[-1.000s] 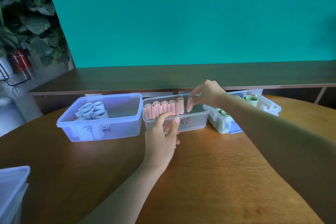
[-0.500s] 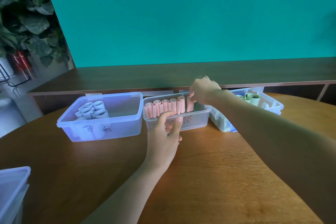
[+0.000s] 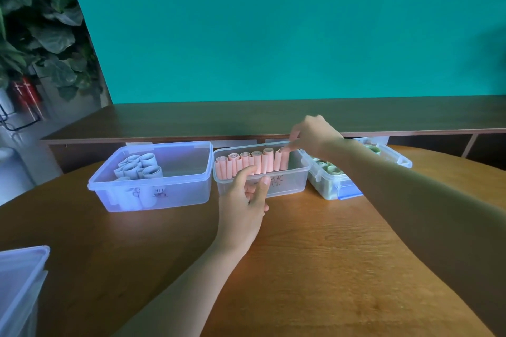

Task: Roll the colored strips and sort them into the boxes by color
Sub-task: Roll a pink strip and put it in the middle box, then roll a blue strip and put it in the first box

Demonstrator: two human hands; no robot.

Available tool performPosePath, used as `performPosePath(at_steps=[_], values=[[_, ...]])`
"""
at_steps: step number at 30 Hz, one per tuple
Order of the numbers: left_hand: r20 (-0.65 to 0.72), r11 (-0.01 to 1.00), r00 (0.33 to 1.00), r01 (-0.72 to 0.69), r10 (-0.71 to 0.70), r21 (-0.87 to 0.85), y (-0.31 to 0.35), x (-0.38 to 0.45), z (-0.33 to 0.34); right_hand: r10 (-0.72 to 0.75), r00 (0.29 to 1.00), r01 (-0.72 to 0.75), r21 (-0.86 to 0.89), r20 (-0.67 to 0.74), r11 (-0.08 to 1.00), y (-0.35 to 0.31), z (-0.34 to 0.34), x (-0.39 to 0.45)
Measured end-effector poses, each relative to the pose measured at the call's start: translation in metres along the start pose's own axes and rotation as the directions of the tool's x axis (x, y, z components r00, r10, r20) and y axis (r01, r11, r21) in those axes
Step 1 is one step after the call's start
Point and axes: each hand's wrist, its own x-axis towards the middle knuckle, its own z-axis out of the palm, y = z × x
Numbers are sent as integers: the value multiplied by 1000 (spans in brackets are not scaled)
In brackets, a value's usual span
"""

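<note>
Teal-walled table [image 3: 315, 254]: right hand [image 3: 312, 135], at 12 o'clock, has apparently seated another pink roll [image 3: 283, 159], fingertips still pinching; left hand [image 3: 243, 200] grips box [image 3: 290, 182].

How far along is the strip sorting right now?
Done: white-blue rolls stand in the left box, a row of pink rolls fills the middle box, and green rolls sit in the right box.
In hand: the right hand touches the end pink roll; the left hand holds the middle box's front wall.
Left: no unrolled strips show on the table.
</note>
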Motion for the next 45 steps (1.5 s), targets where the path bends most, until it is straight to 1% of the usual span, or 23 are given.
performPosePath(at_steps=[2, 4, 7, 9, 12, 14, 17, 19, 21, 23, 27, 29, 31, 33, 35, 37, 39, 42, 43, 45], values=[[-11, 999, 1000, -28, 28, 32, 6, -4, 0, -12, 999, 13, 29, -40, 999, 8, -10, -16], [-1, 995, 996, -84, 85, 61, 13, -11, 0, -14, 995, 20, 59, -102, 998, 18, -20, -38], [41, 980, 984, -176, 173, 96, 19, -23, 2, 9, 985, 6, 86, -170, 996, 32, -33, -79], [73, 977, 978, -202, 196, 74, 23, -34, 8, 37, 981, -17, 111, -189, 994, 40, -40, -113], [135, 986, 978, -163, 157, 33, 39, -56, 22, 77, 978, -46, 157, -194, 987, 54, -45, -170], [188, 993, 976, -115, 110, 18, 54, -73, 37, 131, 971, -95, 182, -199, 979, 66, -44, -206], [272, 996, 959, -85, 83, -3, 72, -97, 65, 213, 956, -173, 199, -201, 965, 90, -39, -251], [316, 998, 946, -70, 66, 1, 82, -110, 86, 220, 951, -179, 191, -219, 965, 107, -35, -278], [348, 998, 936, -59, 49, 18, 91, -119, 109, 212, 937, -166, 182, -276, 969, 122, -32, -302], [373, 998, 927, -60, 44, 32, 101, -126, 131, 243, 910, -194, 171, -337, 966, 139, -27, -322], [414, 996, 908, -82, 56, 46, 117, -135, 169, 345, 843, -328, 114, -413, 938, 173, -20, -350], [415, 994, 907, -104, 76, 43, 121, -133, 185, 410, 804, -380, 159, -431, 911, 182, -22, -356], [406, 991, 909, -125, 93, 53, 123, -129, 200, 492, 771, -432, 235, -404, 871, 188, -22, -355], [409, 991, 908, -123, 91, 53, 126, -125, 210, 543, 768, -476, 264, -340, 839, 192, -19, -352], [413, 991, 903, -132, 116, 10, 130, -123, 217, 572, 767, -483, 323, -292, 813, 193, -20, -350], [387, 977, 900, -215, 199, -1, 131, -122, 222, 549, 789, -439, 373, -275, 817, 194, -24, -354], [388, 958, 883, -287, 265, -1, 132, -125, 224, 496, 831, -389, 373, -253, 842, 197, -31, -361], [411, 933, 844, -357, 345, -50, 136, -136, 222, 413, 904, -324, 456, -109, 829, 205, -43, -374], [422, 925, 832, -378, 361, -48, 139, -141, 219, 386, 919, -309, 472, -73, 825, 207, -46, -378], [469, 926, 809, -374, 354, -54, 143, -148, 213, 359, 929, -283, 455, -89, 844, 209, -46, -381]])
